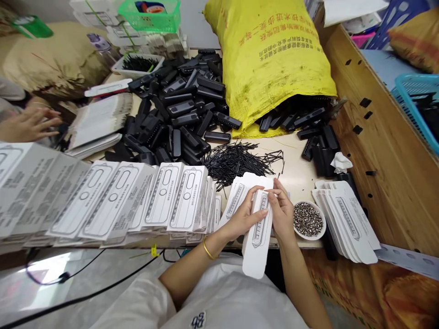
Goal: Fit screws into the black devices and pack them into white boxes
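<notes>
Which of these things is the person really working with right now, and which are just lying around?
In hand: white card sleeve, held by left hand and right hand.

Lying about: bowl of small metal bits, yellow sack, green basket, crumpled tissue.

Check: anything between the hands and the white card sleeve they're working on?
Nothing visible. The left hand and right hand both already grip the long white printed card sleeve from either side, above the table edge. The small white bowl of metal bits sits apart, to the right.

Forearms bare, no gloves on left hand or right hand. Thin gold bangle on left wrist. White garment with small dark printed mark.
</notes>
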The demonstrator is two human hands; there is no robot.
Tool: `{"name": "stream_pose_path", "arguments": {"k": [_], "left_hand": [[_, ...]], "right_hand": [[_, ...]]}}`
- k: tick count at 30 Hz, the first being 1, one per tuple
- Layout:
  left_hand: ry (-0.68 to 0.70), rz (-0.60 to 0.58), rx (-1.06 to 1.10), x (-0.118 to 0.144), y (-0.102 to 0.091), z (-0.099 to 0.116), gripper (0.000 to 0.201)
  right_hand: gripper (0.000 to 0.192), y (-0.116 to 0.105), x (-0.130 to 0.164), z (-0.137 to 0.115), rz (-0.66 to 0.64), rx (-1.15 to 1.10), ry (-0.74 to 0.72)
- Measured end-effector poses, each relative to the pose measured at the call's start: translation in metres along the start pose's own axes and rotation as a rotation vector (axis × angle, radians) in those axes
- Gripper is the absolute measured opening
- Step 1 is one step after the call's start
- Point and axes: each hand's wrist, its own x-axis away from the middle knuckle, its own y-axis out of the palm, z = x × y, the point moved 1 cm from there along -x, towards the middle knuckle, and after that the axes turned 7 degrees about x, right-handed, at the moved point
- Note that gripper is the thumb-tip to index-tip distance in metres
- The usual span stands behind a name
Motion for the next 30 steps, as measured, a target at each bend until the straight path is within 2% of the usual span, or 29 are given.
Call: {"name": "stream_pose_path", "arguments": {"k": [2,4,6,13,15,19,21,23,25,26,28,30], "left_hand": [[0.014,0.01,0.0,0.0,-0.001,-0.004,0.077],[-0.003,0.016,0.035,0.0,-0.001,-0.006,0.086],[-0.032,0.008,0.053,0.001,-0.002,-0.006,0.096],[0.002,-0.004,-0.219,0.007,-0.009,-0.009,0.099],[-0.011,-0.004,-0.216,0.007,-0.009,-0.012,0.101],[-0.06,0.016,-0.131,0.004,-0.01,-0.012,0.106],[-0.061,0.067,-0.117,0.001,-0.012,-0.008,0.096],[0.004,0.084,-0.176,-0.001,-0.013,-0.001,0.082],[0.178,0.034,-0.352,-0.001,-0.012,0.006,0.076],[0.297,0.004,-0.455,-0.001,-0.011,0.01,0.074],[0.527,0.007,-0.592,0.0,-0.008,0.017,0.07],[0.612,0.126,-0.578,0.001,-0.009,0.023,0.061]], "right_hand": [[0.023,0.001,-0.002,0.002,-0.007,-0.086,0.013],[0.031,0.001,-0.004,0.003,0.004,-0.182,0.022],[0.029,0.001,-0.006,0.003,-0.023,-0.248,0.052],[0.036,0.001,-0.014,0.005,-0.129,-0.311,0.334],[0.035,0.0,-0.011,0.008,-0.151,-0.297,0.314],[0.034,-0.005,0.0,0.013,-0.162,-0.203,0.168],[0.03,-0.006,0.0,0.014,-0.155,-0.181,0.172],[0.031,-0.005,-0.006,0.014,-0.018,-0.225,0.187],[0.032,-0.004,-0.014,0.012,0.158,-0.268,0.175],[0.032,-0.003,-0.018,0.01,0.194,-0.253,0.16],[0.029,-0.005,-0.021,0.007,0.121,-0.11,0.102],[0.022,-0.013,-0.018,0.006,-0.056,0.182,-0.049]]}}
